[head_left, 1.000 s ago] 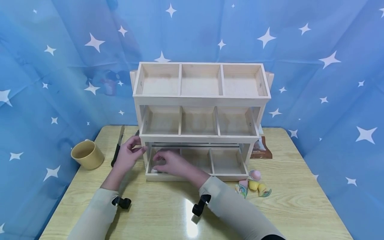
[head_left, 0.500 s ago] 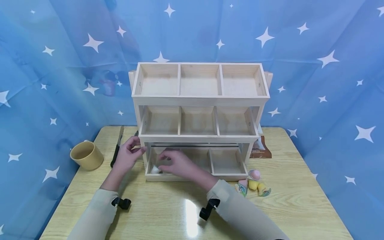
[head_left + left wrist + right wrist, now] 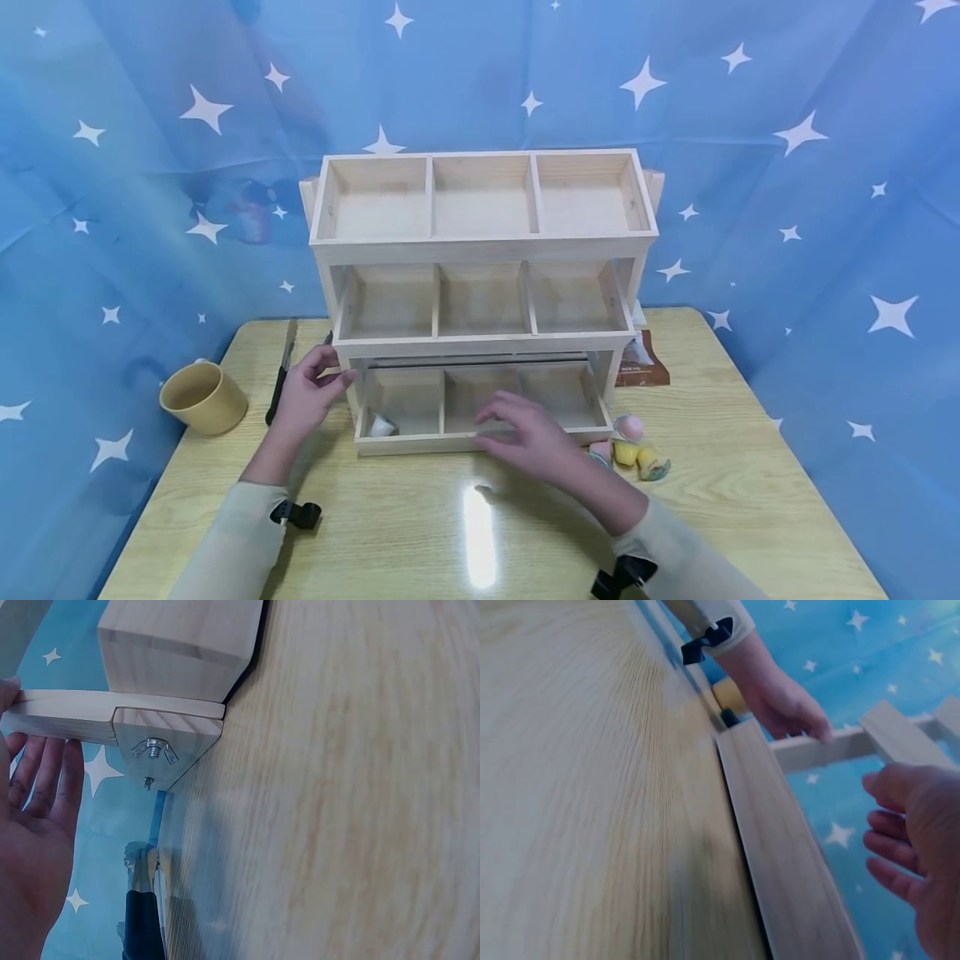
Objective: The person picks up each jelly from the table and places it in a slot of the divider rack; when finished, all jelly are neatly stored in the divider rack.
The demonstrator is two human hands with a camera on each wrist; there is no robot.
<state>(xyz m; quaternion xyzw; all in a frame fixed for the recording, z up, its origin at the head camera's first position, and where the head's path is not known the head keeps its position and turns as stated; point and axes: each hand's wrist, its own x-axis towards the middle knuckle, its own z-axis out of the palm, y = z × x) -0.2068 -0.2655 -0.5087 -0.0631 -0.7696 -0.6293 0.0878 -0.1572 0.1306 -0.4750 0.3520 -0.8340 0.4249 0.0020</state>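
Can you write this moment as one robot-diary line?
left hand: holds wooden rack | right hand: holds nothing | small white thing: rack's bottom-left compartment

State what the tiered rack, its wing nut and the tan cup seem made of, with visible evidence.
Tiered rack: pale wood, seemingly unvarnished; grain shows. Wing nut: probably metal, from its silvery shine. Tan cup: smooth and plain, perhaps ceramic or plastic; the look leaves it open.
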